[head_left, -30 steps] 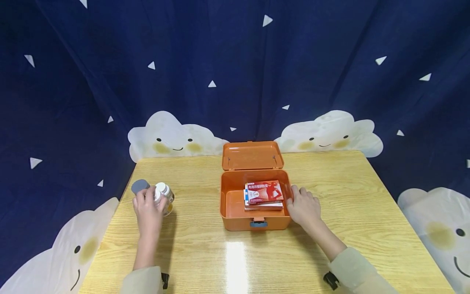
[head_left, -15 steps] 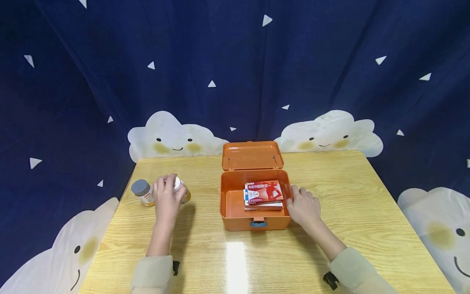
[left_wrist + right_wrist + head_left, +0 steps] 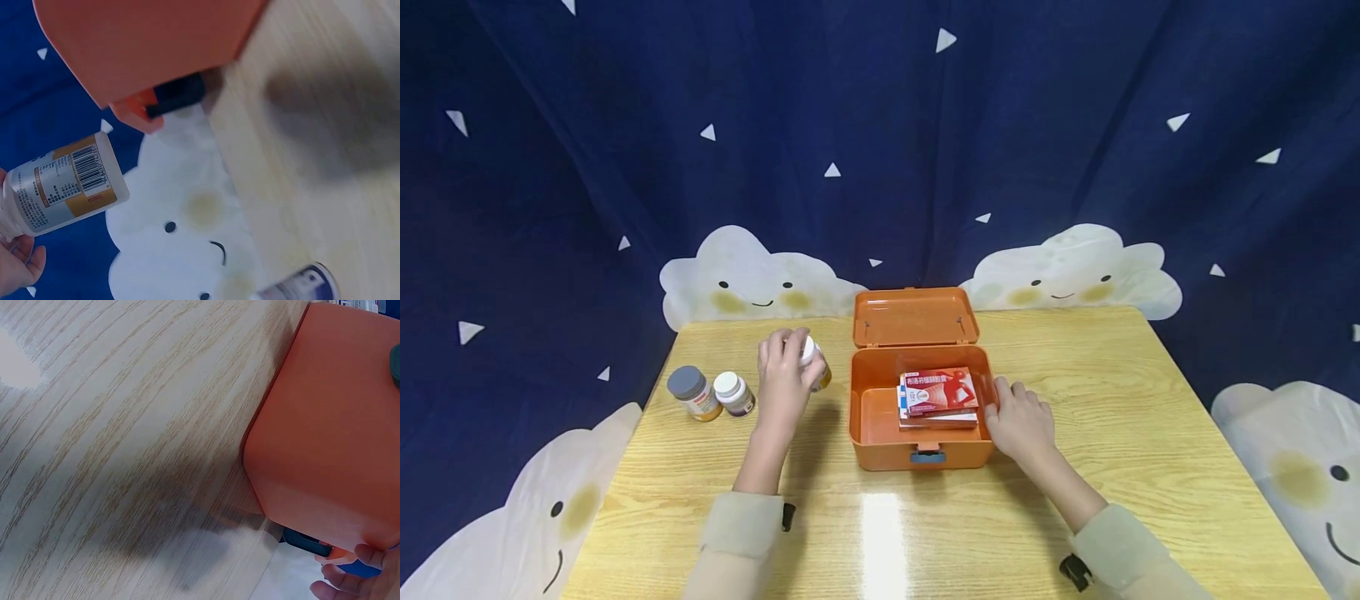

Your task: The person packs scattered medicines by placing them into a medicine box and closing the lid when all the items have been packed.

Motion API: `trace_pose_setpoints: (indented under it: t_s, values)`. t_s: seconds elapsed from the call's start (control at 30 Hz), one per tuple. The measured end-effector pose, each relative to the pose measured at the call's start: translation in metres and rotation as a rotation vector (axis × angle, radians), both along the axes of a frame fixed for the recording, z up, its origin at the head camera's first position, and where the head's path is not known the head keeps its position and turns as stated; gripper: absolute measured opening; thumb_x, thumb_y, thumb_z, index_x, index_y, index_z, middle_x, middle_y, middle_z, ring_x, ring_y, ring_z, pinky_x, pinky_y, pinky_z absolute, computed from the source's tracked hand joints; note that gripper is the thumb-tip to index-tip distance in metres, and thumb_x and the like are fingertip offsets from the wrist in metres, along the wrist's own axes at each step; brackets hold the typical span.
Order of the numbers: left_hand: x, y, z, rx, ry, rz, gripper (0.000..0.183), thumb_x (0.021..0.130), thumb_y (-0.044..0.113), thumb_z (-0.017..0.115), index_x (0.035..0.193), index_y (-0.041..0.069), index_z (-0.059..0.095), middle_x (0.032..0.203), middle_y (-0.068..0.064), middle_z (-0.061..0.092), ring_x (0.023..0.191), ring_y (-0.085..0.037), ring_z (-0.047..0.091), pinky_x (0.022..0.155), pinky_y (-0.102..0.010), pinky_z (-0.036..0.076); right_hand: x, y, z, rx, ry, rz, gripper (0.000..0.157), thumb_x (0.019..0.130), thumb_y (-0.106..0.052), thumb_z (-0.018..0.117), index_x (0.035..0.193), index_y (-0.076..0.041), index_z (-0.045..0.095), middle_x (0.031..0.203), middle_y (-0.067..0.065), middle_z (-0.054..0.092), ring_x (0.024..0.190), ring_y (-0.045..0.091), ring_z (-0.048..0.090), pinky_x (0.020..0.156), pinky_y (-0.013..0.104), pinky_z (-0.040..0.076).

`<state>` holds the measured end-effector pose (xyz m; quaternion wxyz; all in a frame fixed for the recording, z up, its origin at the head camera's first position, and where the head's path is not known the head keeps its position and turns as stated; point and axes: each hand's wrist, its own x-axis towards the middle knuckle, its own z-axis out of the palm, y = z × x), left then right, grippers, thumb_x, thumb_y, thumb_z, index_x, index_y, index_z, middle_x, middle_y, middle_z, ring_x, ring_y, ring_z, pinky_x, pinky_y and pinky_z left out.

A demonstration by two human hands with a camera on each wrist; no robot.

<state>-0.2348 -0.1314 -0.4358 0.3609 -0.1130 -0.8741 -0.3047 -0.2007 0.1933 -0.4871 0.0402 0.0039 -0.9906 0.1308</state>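
2 hands (image 3: 784, 382) (image 3: 1024, 421) grip: left, barcoded bottle (image 3: 65, 184); right, orange box (image 3: 880, 457) holding "布洛芬缓释胶囊" carton (image 3: 940, 393).

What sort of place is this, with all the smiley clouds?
Maybe a playroom, or a corner set up for filming; I can't be sure. A blue curtain with smiling clouds hangs behind a wooden table.

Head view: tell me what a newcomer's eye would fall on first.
Most likely the open orange box near the middle of the table, with a red carton lying inside toward its right side. Next, perhaps, the white-capped bottle held by the left hand, left of the box. Behind the table hangs a dark blue curtain.
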Motion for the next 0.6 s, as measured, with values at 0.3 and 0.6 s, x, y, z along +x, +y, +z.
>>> trace_pose_setpoints:
  t_s: [0.3,0.6]
  values:
    - [-0.008,0.030,0.012,-0.062,-0.005,-0.077,0.034,0.077,0.010,0.062,0.109,0.001,0.058,0.102,-0.017,0.052,0.089,-0.032,0.044,0.082,-0.045,0.039,0.001,0.000,0.001,-0.013,-0.004,0.004,0.037,0.087,-0.024,0.043,0.119,-0.004,0.045,0.098,0.019,0.052,0.087,0.037,0.052,0.071,0.052,0.040]
    - [-0.012,0.052,0.011,-0.112,-0.044,-0.126,0.032,0.078,0.013,0.063,0.109,0.003,0.060,0.104,-0.015,0.052,0.090,-0.030,0.045,0.081,-0.043,0.039,0.001,0.000,0.001,-0.020,-0.010,0.006,0.036,0.088,-0.024,0.043,0.118,-0.004,0.045,0.097,0.020,0.053,0.087,0.038,0.052,0.071,0.052,0.040]
